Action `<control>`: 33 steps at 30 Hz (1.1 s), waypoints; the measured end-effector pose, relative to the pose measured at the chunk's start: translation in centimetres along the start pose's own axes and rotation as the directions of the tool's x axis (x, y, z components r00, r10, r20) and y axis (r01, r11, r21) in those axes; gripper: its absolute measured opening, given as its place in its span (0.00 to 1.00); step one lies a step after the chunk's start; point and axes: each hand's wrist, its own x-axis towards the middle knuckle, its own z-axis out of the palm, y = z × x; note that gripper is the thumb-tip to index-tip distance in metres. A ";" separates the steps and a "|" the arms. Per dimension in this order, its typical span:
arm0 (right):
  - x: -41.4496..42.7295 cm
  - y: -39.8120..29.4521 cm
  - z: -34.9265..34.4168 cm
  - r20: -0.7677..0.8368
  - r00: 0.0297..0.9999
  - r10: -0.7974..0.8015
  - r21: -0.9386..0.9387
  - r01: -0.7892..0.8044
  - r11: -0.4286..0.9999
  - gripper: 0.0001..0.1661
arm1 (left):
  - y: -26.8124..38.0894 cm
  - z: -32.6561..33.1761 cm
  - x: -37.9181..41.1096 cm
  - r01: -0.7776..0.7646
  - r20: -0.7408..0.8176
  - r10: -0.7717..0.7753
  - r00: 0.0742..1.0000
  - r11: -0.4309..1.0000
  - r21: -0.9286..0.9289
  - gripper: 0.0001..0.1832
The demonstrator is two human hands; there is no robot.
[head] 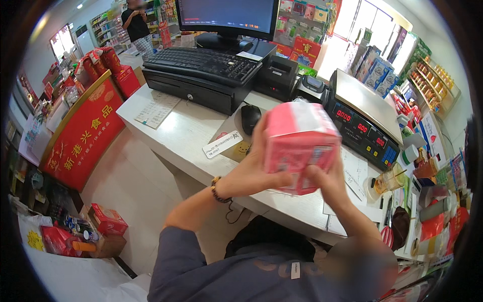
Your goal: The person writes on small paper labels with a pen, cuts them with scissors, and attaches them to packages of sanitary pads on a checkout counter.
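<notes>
A pink package, box-shaped with a white strip across its top, is held up over the front of the white counter. My left hand grips its left side, thumb across the lower front; a beaded bracelet circles that wrist. On the opposite side my right hand grips it too, with its thumb on the front face. Blur hides the print on the package. Just behind it lie a black computer mouse and a handwritten tag. To its right stands a digital weighing scale with lit red digits.
A black keyboard rests on a cash drawer below a monitor. Beside them is a receipt printer. A cup with a straw stands at right among clutter. Beyond the counter, a person stands near shelves.
</notes>
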 end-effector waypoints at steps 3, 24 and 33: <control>3.1 0.8 1.3 0.320 0.938 -0.131 0.192 0.071 0.979 0.47 | -1.0 -2.0 -3.4 -0.115 -0.214 0.088 0.973 0.987 -0.115 0.52; 19.5 10.4 9.3 0.063 0.957 -0.284 -0.806 0.217 0.551 0.29 | -3.0 -2.5 -12.1 -0.289 -0.327 0.023 0.945 0.525 -0.800 0.53; 2.8 4.7 -0.6 0.204 0.858 -0.471 -0.618 0.486 0.618 0.15 | -5.8 -1.0 -10.5 0.041 0.049 0.009 0.999 0.402 -0.915 0.41</control>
